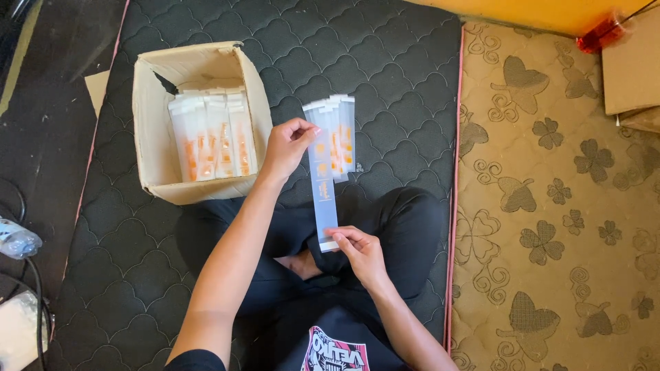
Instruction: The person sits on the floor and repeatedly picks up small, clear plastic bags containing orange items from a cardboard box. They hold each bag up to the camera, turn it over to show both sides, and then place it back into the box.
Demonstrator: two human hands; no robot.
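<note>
I hold one long, narrow frosted plastic sleeve (324, 185) with orange print stretched lengthwise between both hands. My left hand (287, 144) pinches its far end, and my right hand (359, 253) pinches its near end above my crossed legs. Just behind the held sleeve lies a small pile of the same sleeves (341, 130) on the black quilted mattress (385, 69). To the left stands an open cardboard box (155, 120) with several more sleeves (213, 134) lined up inside.
A tan mattress with a heart and clover pattern (550, 206) lies to the right. Cardboard pieces (632, 69) and a red plastic object (598, 34) sit at the top right. A plastic bottle (17, 240) and cables lie on the dark floor at left.
</note>
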